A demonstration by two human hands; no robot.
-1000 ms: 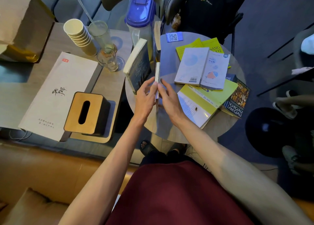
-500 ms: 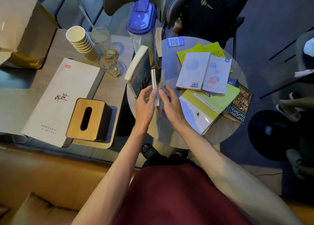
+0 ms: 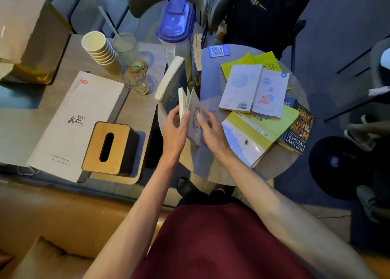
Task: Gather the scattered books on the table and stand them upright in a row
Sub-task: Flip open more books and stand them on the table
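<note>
Both arms extended; left hand (image 3: 176, 129) pinches book (image 3: 194, 122), right hand (image 3: 212, 131) fingers touch it.

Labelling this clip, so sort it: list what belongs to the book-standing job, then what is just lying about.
Job: held thin pale book; standing dark book; standing book behind it; white fish-cover book; yellow-green book; green book; Nghi Giau Lam Giau book; round table.
Lying about: paper cup stack; glasses; blue-lidded pitcher; tissue box; QR card; large pale folder.
</note>
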